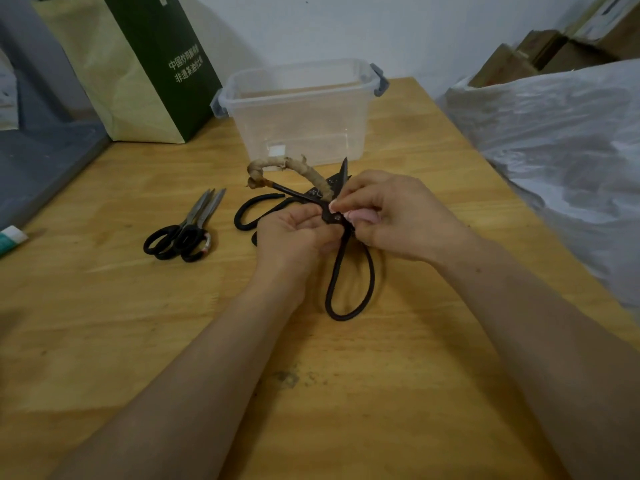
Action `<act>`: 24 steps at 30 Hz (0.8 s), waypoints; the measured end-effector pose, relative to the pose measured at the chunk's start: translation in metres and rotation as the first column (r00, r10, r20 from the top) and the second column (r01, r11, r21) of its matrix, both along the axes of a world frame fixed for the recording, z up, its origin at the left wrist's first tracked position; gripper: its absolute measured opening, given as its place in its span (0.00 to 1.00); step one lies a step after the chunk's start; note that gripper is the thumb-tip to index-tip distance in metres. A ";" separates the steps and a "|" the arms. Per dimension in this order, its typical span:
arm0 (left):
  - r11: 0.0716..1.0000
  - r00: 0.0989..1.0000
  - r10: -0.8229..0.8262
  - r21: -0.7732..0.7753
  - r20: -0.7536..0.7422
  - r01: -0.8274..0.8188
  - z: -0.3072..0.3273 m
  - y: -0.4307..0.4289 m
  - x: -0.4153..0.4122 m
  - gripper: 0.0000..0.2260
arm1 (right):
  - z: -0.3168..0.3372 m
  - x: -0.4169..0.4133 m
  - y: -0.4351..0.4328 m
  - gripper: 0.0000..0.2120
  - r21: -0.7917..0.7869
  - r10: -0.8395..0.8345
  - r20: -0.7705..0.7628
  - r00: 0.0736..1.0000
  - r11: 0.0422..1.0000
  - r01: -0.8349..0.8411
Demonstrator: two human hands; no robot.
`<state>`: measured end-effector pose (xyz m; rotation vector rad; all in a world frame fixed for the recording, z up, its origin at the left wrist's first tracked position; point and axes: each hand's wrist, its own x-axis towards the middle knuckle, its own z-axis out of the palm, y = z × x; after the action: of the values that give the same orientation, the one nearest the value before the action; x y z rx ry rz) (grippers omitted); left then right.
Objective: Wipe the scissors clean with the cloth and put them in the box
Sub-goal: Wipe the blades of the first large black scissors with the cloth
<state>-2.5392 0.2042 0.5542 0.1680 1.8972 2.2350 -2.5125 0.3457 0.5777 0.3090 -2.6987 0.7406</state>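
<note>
My left hand [291, 233] grips a pair of black iron scissors [349, 282] near the pivot. Their big loop handle hangs toward me and one blade tip points up toward the box. My right hand [391, 216] pinches a small pink cloth [362, 215] against the scissors at the pivot. The clear plastic box [298, 109] with grey latches stands open just behind my hands. I see no scissors in it. A second black pair with a beige wrapped handle [287, 165] lies between my hands and the box. A third pair with black plastic handles [183, 233] lies to the left.
A green and beige paper bag [138, 71] stands at the back left of the wooden table [346, 393]. White plastic sheeting [554, 143] covers things along the right edge, with cardboard boxes [554, 50] behind it. A white and green tube [12, 237] lies at the left edge.
</note>
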 end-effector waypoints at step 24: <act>0.997 0.997 0.064 -0.051 0.054 -0.061 -0.007 0.002 -0.007 0.13 | -0.004 -0.003 0.011 0.06 0.017 -0.154 0.049 0.987 0.988 0.153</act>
<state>-2.5461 0.2065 0.5475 0.0391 1.9515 2.2059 -2.5153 0.3563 0.5737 0.0847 -2.7377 0.6951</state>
